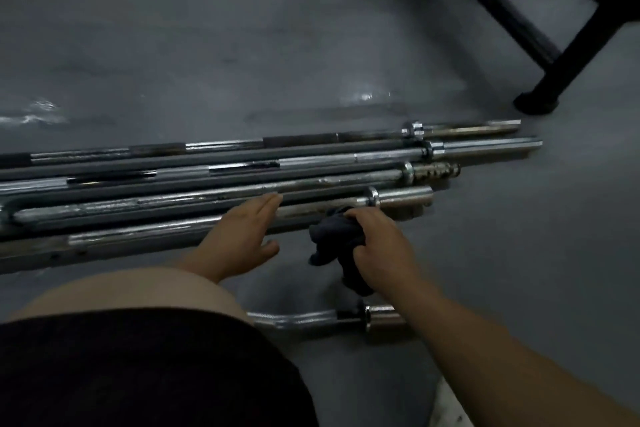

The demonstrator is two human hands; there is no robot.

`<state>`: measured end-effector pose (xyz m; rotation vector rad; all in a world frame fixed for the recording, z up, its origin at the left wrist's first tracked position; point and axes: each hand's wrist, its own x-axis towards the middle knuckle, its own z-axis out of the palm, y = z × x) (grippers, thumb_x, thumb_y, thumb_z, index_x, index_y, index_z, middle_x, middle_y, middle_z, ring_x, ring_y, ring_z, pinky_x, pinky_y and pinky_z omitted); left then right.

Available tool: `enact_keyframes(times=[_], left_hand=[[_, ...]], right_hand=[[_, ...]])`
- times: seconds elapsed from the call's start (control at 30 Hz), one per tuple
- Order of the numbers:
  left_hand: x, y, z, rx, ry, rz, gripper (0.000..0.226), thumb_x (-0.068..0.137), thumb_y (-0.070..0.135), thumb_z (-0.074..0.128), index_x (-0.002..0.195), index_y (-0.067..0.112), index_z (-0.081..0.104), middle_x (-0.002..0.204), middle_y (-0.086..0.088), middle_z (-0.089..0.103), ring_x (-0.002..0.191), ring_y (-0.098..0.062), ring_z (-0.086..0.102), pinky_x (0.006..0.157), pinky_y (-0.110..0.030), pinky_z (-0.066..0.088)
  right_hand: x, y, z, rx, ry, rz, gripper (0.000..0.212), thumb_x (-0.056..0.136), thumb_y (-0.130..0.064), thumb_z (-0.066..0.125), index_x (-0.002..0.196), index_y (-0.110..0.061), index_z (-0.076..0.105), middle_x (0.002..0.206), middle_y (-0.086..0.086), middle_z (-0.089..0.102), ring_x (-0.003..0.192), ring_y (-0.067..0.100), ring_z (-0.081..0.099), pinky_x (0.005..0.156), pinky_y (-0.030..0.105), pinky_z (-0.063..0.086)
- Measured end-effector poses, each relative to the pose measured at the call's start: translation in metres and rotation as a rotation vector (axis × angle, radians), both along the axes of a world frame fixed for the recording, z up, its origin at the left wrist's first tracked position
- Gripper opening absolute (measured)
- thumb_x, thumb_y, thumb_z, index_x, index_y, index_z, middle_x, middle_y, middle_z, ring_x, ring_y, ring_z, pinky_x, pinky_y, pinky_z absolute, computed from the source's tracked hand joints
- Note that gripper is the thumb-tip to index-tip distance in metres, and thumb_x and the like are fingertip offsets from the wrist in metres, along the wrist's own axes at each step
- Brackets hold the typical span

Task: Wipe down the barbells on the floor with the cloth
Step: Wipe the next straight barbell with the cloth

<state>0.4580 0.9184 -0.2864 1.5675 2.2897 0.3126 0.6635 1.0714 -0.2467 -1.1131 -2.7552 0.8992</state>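
- One bent bar (304,318) lies nearest, beside the knee, on the floor (207,62) apart from the rest.
- Right hand (381,246) grips the bunched dark cloth (332,239) against the front bar (145,234), just short of its collar (372,197). Wrap the cloth round the shaft and draw long strokes.
- Left hand (242,232) is flat, fingers straight, grasping nothing. It is possibly touching the bar; pressing down would stop it rolling.
- Several more barbells (242,163) lie side by side behind, awaiting their turn.

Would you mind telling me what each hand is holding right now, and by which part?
The right hand grips the dark cloth by its bunched middle; the left hand holds nothing, fingers straight over the barbells.
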Motion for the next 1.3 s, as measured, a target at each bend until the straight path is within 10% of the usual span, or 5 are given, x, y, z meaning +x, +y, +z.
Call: enact_keyframes(times=[0.23, 0.63, 1.03, 1.13, 1.3], left_hand=[[-0.003, -0.002, 0.026, 0.100, 0.051, 0.080, 0.082, 0.089, 0.035, 0.063, 0.156, 0.013, 0.022, 0.161, -0.008, 0.026, 0.146, -0.024, 0.027, 0.119, -0.031, 0.022], [-0.066, 0.028, -0.042, -0.293, 0.170, -0.134, 0.076, 0.088, 0.043, 0.058, 0.153, 0.016, 0.029, 0.152, -0.005, 0.039, 0.134, -0.026, 0.044, 0.107, -0.035, 0.038], [-0.062, 0.040, -0.133, -0.216, 0.207, 0.069, 0.052, 0.074, 0.048, 0.046, 0.113, 0.017, 0.060, 0.088, -0.007, 0.063, 0.076, -0.032, 0.062, 0.067, -0.039, 0.048], [-0.055, 0.039, -0.129, -0.199, 0.170, 0.086, 0.055, 0.073, 0.046, 0.044, 0.115, 0.014, 0.060, 0.090, -0.009, 0.062, 0.076, -0.033, 0.060, 0.068, -0.040, 0.046], [-0.025, 0.011, -0.134, -0.071, 0.134, 0.123, 0.062, 0.072, 0.041, 0.046, 0.126, 0.011, 0.054, 0.109, -0.015, 0.061, 0.094, -0.037, 0.058, 0.087, -0.047, 0.045]], right_hand=[[-0.014, 0.020, 0.011, 0.149, 0.121, 0.004, 0.056, 0.073, -0.006, 0.054, 0.128, -0.013, 0.059, 0.128, 0.008, 0.058, 0.119, 0.027, 0.052, 0.102, 0.037, 0.042], [-0.010, 0.040, -0.060, -0.061, -0.071, -0.097, 0.061, 0.077, -0.002, 0.056, 0.134, -0.025, 0.055, 0.136, -0.002, 0.054, 0.122, 0.023, 0.051, 0.101, 0.038, 0.045], [-0.054, 0.091, -0.111, 0.011, 0.152, -0.228, 0.065, 0.078, -0.012, 0.057, 0.142, -0.016, 0.046, 0.144, 0.007, 0.046, 0.131, 0.026, 0.043, 0.112, 0.038, 0.037], [-0.066, 0.067, -0.139, 0.058, -0.111, -0.186, 0.073, 0.083, -0.023, 0.060, 0.152, -0.023, 0.036, 0.159, 0.008, 0.029, 0.145, 0.037, 0.025, 0.115, 0.045, 0.029], [-0.058, 0.093, -0.127, 0.042, -0.053, -0.040, 0.043, 0.073, -0.011, 0.057, 0.113, -0.021, 0.070, 0.115, 0.004, 0.065, 0.111, 0.027, 0.057, 0.098, 0.035, 0.044]])
